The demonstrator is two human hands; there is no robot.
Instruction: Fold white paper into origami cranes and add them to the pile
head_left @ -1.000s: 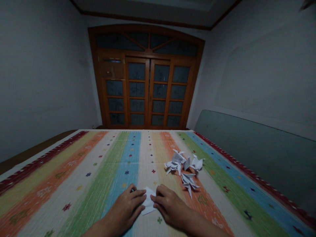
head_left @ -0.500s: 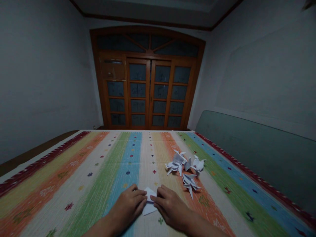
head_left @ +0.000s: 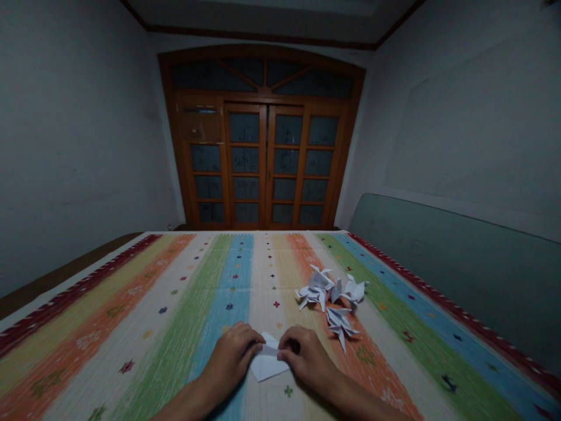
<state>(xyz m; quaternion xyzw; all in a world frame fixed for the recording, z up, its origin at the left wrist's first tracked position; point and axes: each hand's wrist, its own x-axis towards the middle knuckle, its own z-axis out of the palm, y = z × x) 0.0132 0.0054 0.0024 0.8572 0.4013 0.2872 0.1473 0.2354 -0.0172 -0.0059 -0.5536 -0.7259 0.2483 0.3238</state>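
Observation:
A small folded piece of white paper (head_left: 268, 367) lies on the striped tablecloth between my hands, close to the front. My left hand (head_left: 234, 354) pinches its left side between thumb and fingers. On the right side, my right hand (head_left: 304, 356) grips a raised flap with thumb and forefinger, its fingers curled. The paper's lower part lies flat toward me, and a pointed tip shows beyond the flap. Fingers cover both side edges. Beyond my right hand sits a group of several folded white paper cranes (head_left: 319, 286), the nearest crane (head_left: 340, 327) a little apart from the others.
The striped tablecloth (head_left: 175, 333) covers the table. A pale green panel (head_left: 438, 245) stands along the right side, by the wall. Wooden double doors (head_left: 265, 164) with glass panes are at the far end.
My right hand has shifted slightly right and its fingers have arched up. More of the folded paper shows between my hands, with a flap now lifted. The paper cranes stay put on the cloth.

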